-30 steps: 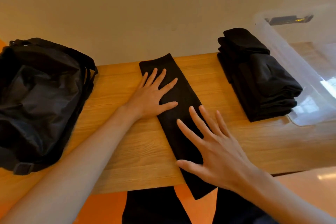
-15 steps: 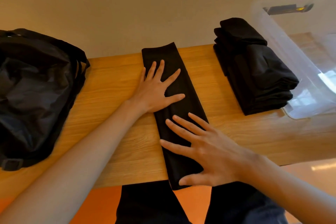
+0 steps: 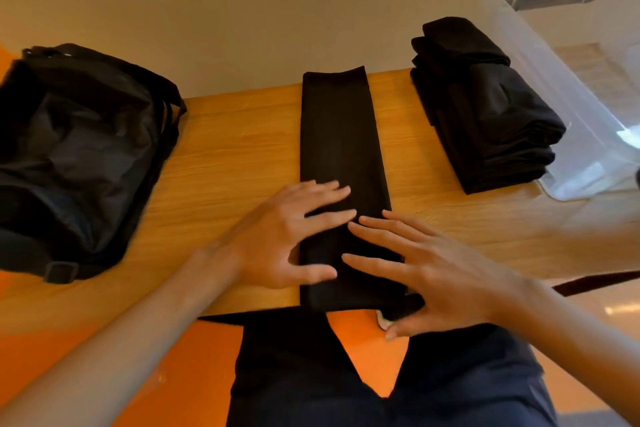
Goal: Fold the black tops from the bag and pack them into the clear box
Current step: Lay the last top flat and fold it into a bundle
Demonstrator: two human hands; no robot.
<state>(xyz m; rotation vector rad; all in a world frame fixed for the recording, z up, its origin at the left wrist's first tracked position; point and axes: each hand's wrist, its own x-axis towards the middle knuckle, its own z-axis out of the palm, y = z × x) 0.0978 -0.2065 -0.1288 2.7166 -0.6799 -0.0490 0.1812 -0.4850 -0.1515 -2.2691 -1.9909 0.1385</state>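
Smoothing a strip-folded top

Head view: long black fabric top (image 3: 341,135), folded into a narrow strip, lies lengthwise on the wooden table (image 3: 235,149). Left hand (image 3: 287,236) and right hand (image 3: 440,274) lie over its near end, fingers (image 3: 329,215) straight, gripping nothing, likely flattening it. A stack of folded black tops (image 3: 485,125) sits beside the clear plastic box (image 3: 554,55), with the black bag (image 3: 76,156) far left.

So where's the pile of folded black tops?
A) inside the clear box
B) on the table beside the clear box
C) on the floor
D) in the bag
B: the pile of folded tops sits on the table right beside the clear box, not inside it.
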